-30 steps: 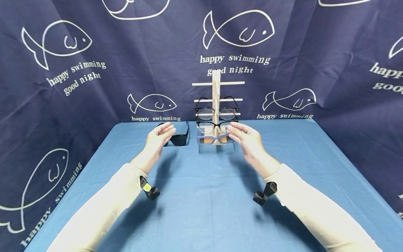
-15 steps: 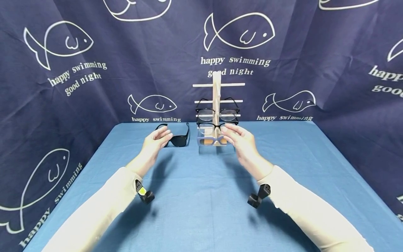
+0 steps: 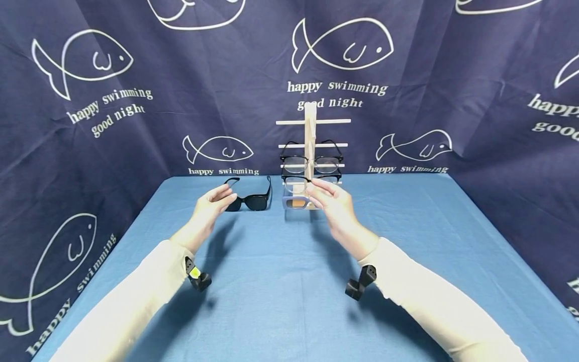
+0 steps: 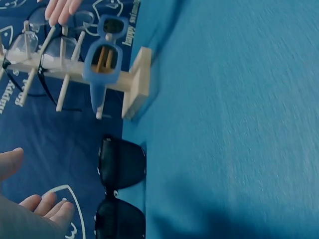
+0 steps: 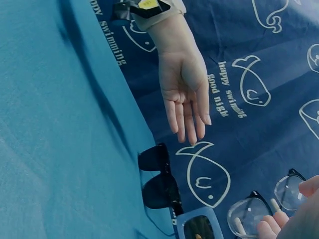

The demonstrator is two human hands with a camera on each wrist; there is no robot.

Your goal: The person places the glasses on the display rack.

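My left hand [image 3: 203, 216] hovers in front of the black sunglasses [image 3: 257, 202], overlapping their left end in the head view. Its fingers extend fairly straight and hold nothing, as the right wrist view shows the left hand [image 5: 183, 94] apart from the sunglasses. My right hand [image 3: 336, 211] is raised before a wooden eyewear rack [image 3: 310, 130], with nothing visible in it. It covers the right part of the blue-framed sunglasses [image 3: 296, 202] on the lowest level. Two black-rimmed clear glasses, an upper pair [image 3: 295, 165] and a lower pair [image 3: 294, 184], sit above those.
The rack's top peg [image 3: 333, 121] bears no glasses. A blue cloth [image 3: 280, 281] covers the table, and a dark blue curtain [image 3: 226, 80] printed with fish hangs behind and at both sides. Small black cameras are strapped to both wrists.
Both hands have drifted left and slightly nearer the body. More of the black sunglasses now shows, while the right hand covers more of the blue-framed pair. The eyewear stays put.
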